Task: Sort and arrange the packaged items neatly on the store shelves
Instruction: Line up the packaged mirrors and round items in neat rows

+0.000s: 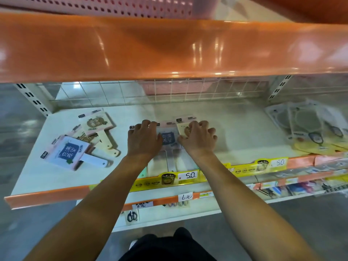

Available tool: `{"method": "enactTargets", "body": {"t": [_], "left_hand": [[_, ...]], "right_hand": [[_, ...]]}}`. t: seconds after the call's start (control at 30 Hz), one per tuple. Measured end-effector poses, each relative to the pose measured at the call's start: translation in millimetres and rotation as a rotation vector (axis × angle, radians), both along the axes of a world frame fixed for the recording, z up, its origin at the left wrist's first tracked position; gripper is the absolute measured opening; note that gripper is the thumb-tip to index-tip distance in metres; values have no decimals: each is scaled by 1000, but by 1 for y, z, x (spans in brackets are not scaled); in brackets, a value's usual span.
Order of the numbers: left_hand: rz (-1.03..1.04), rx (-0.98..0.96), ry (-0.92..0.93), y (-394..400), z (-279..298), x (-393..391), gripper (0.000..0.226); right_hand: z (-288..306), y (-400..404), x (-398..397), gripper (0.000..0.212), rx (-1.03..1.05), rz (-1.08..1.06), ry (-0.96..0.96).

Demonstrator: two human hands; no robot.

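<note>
- A white shelf (131, 113) with an orange front lip carries three groups of packaged goods: a loose pile of packaged cutting boards (88, 140) at the left, a small stack of packaged boards (169, 139) at the centre, and a fanned heap of yellow-and-clear packages (308, 132) at the far right.
- In the left pile, a board in a pink sleeve with a blue label (66, 150) lies on top at a tilt, its white handle pointing toward the shelf front.
- Both arms reach in from below; the left hand (144, 139) lies on the left edge of the central stack, fingers curled over its far edge.
- The right hand (199, 138) rests on the stack's right side, fingers bent and spread over a cream-labelled pack (183, 127).
- Whether either hand actually clamps a pack cannot be told.
- Yellow price strips (188, 176) on the lip read 5.0.
- The central stack and right-hand heap are blurred; the print is unreadable.
</note>
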State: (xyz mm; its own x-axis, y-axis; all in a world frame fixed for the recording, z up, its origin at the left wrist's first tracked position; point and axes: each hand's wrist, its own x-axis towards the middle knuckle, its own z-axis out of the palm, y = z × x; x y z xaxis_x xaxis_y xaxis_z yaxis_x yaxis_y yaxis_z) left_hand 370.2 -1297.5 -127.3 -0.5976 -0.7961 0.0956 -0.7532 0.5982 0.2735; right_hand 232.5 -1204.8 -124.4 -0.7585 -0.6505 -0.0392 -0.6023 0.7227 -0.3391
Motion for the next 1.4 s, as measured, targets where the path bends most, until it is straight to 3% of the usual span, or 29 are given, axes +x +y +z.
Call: {"method": "enactTargets", "body": {"t": [0.33,0.53,0.7,0.87,1.4], "left_hand": [[-20,60,27,3,-5,-6,43],[-80,80,47,12,-5,-24,38],[-122,68,4,23,-2,-46,42],[-153,65,-22,28,-2,-58,39],[-144,26,-28,33,-7,-62,38]], "right_hand": [[-5,3,-2,66,37,16,16],[2,17,-22,44,-114,77,-48],[-1,25,-42,32,-67,208,-62],[-4,25,-47,33,-47,300,-76],[-7,30,-45,34,-82,289,-113]]}}
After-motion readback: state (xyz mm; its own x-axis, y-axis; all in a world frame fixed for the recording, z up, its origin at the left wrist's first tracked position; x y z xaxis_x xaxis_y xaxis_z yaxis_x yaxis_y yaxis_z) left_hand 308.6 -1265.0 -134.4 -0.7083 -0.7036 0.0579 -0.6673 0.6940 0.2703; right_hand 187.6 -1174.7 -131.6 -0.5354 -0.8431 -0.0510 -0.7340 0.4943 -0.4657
